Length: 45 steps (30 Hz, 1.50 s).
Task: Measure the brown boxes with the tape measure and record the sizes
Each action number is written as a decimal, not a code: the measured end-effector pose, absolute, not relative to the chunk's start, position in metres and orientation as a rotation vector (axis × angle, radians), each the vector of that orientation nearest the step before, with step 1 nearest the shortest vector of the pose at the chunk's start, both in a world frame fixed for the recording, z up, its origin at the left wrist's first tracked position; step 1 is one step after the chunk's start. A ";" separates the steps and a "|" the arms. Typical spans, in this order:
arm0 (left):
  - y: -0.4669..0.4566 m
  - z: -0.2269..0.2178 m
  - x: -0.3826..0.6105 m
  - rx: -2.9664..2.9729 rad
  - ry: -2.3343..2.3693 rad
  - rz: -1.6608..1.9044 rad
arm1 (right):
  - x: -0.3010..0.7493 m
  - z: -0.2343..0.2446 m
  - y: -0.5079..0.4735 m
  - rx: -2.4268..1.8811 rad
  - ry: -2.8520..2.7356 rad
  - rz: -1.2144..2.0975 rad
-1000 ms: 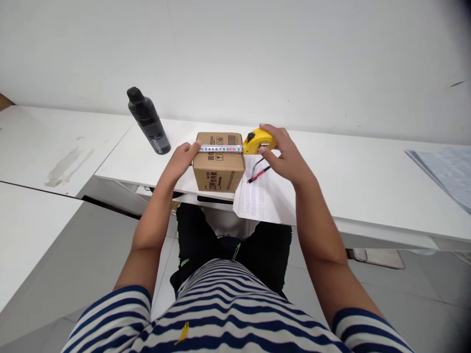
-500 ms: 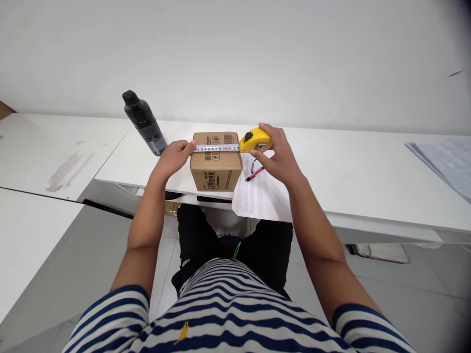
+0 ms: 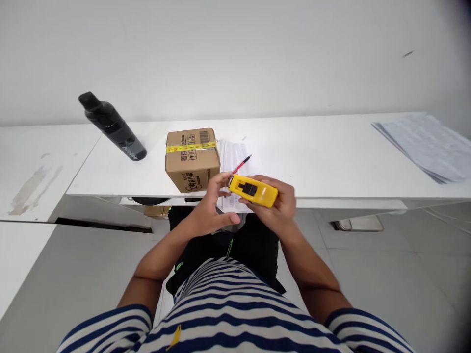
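Observation:
My right hand [image 3: 279, 201] is closed around a yellow tape measure [image 3: 268, 194], with its black slide button facing up. No blade shows out of the case. Close to the front end of the case is my left hand [image 3: 209, 211], thumb stretched out and fingers apart; whether a fingertip touches the case I cannot tell. Behind and to the left, a brown cardboard box [image 3: 194, 162] stands on the white table, a strip of yellow printed tape [image 3: 191, 147] across its top. A red and black pen [image 3: 243, 163] lies on printed sheets [image 3: 228, 156] beside the box, its lower end hidden by my hands.
To the left of the box stands a dark bottle [image 3: 117, 131]. A stack of papers [image 3: 427, 142] lies at the right on the white table [image 3: 324, 162]. The wall [image 3: 235, 59] rises behind the table's far edge.
The blade that lay stretched across the box top is back in the case. Both hands have come off the box and drawn together nearer my body, with the tape measure in the right one.

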<state>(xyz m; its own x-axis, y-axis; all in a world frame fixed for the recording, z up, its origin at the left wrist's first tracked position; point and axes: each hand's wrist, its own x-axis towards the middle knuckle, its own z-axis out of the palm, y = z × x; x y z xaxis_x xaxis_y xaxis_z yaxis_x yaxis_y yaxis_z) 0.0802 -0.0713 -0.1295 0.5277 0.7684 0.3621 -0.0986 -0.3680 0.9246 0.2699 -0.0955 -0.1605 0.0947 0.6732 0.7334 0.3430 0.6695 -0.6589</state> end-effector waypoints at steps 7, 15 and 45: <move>-0.057 -0.183 0.127 0.921 0.632 1.143 | 0.282 -0.171 -0.079 -1.060 -1.885 0.271; -0.033 -0.204 0.101 1.782 0.964 0.736 | 0.343 -0.194 0.029 -1.822 -2.319 0.193; -0.020 -0.214 0.105 1.824 1.012 0.617 | 0.330 -0.211 -0.018 -1.492 -1.449 0.926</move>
